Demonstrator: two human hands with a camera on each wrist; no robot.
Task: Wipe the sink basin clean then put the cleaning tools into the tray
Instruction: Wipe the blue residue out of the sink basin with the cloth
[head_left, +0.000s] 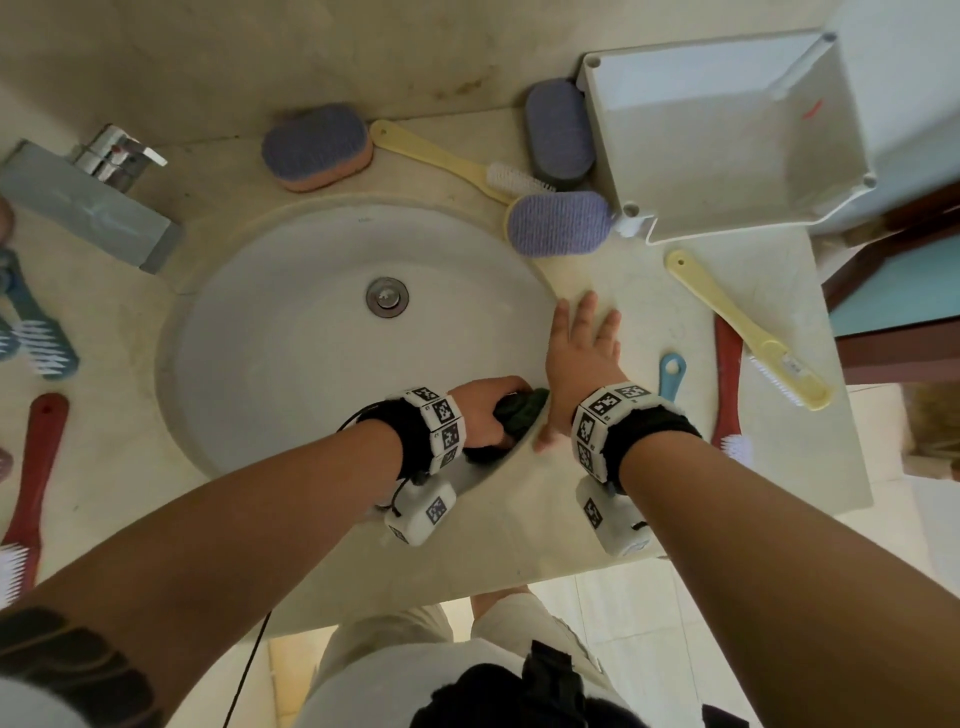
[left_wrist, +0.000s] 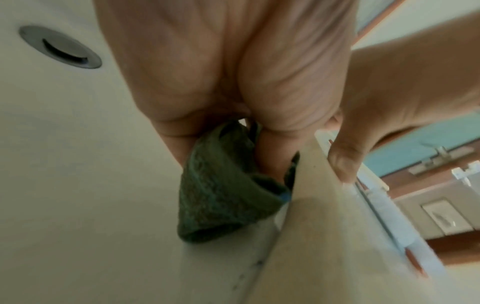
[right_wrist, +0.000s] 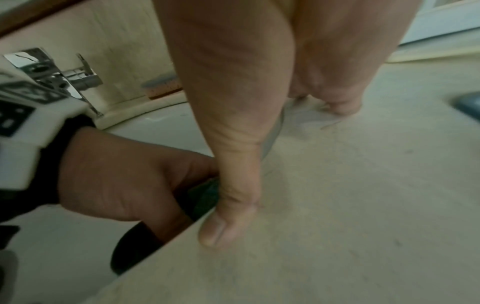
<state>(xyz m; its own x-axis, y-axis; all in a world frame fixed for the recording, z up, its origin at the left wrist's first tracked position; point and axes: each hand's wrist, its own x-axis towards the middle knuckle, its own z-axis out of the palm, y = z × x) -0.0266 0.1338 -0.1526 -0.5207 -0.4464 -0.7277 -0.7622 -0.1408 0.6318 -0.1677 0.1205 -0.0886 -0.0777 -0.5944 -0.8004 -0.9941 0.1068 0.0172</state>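
Note:
A dark green cloth (head_left: 519, 413) is pressed against the near right wall of the white sink basin (head_left: 291, 353), just under the rim. My left hand (head_left: 488, 410) grips that cloth (left_wrist: 221, 185), fingers curled round it. My right hand (head_left: 582, 353) lies flat and open on the counter beside the basin rim, thumb (right_wrist: 221, 230) at the edge. The empty white tray (head_left: 727, 140) stands on the counter at the back right. Around the basin lie purple scrub sponges (head_left: 317, 145) and several long-handled brushes (head_left: 748, 327).
A chrome tap (head_left: 88, 202) juts over the basin from the left. The drain (head_left: 387, 296) is in the basin's middle. Red brushes (head_left: 31, 478) and blue ones (head_left: 36, 332) lie on the left counter; a blue handle (head_left: 672, 374) sits right of my right hand.

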